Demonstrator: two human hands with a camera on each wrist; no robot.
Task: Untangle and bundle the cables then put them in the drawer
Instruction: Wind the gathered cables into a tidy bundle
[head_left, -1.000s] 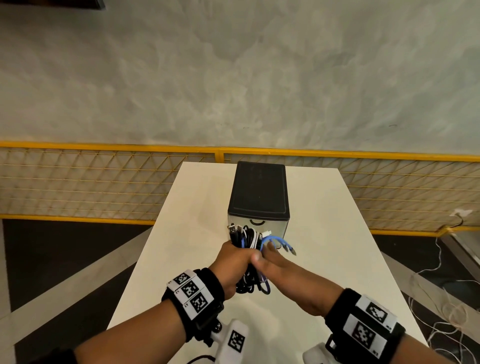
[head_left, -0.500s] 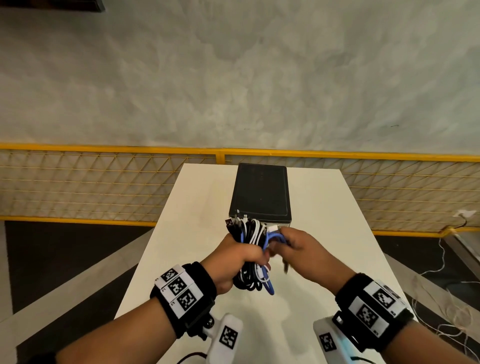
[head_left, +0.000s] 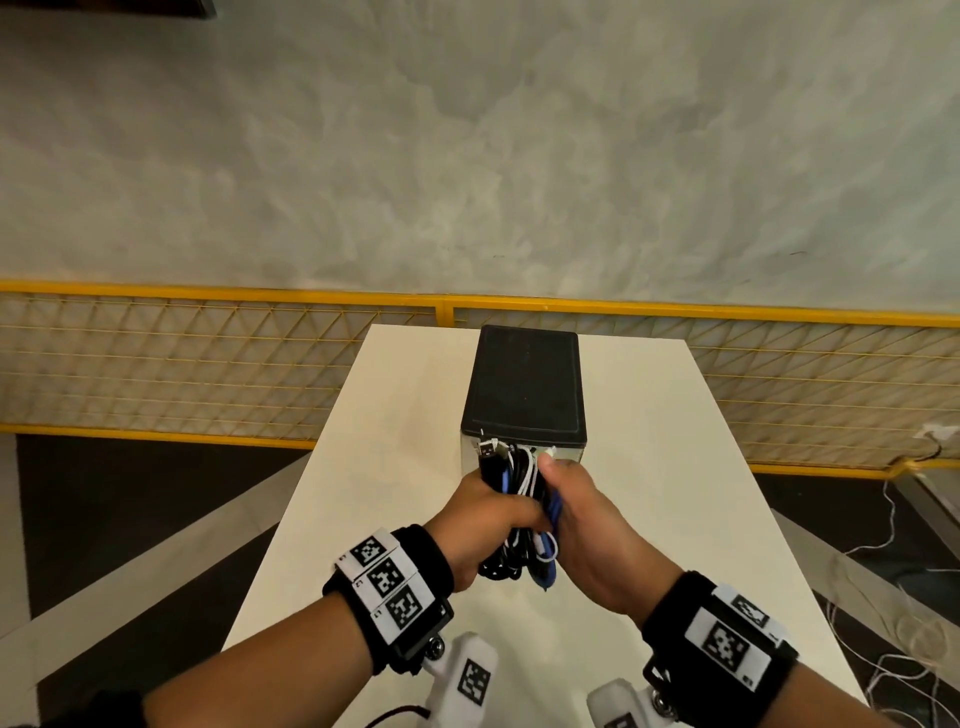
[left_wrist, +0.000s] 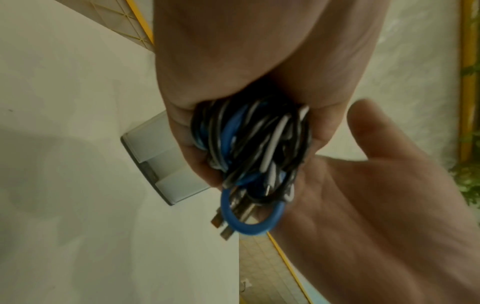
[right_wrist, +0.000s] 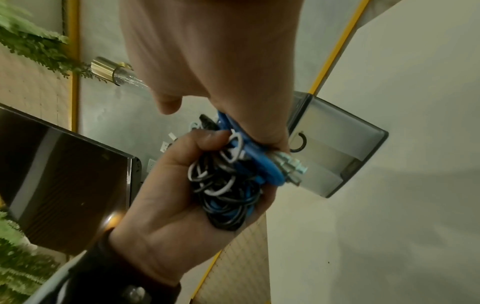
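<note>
A bundle of black, white and blue cables (head_left: 511, 499) is held upright just in front of the small black-topped drawer unit (head_left: 524, 384). My left hand (head_left: 483, 525) grips the bundle (left_wrist: 249, 144) around its middle. My right hand (head_left: 576, 509) lies against the bundle's right side, thumb raised. In the right wrist view its fingers curl round the blue cable (right_wrist: 262, 164), next to several metal plugs (right_wrist: 291, 166). A blue loop (left_wrist: 249, 226) sticks out past my left fist. The drawer front (right_wrist: 332, 144) with its ring handle (right_wrist: 301, 144) looks closed.
The white table (head_left: 675, 467) is narrow, with its side edges close on both sides. A yellow mesh fence (head_left: 208, 364) runs behind it. Loose white cables (head_left: 909, 597) lie on the floor at the right. A dark screen (right_wrist: 64, 174) hangs on the wall.
My right hand, which had pulled the blue cable out to the right, has come back against the bundle with it. Both hands moved slightly toward the drawer unit.
</note>
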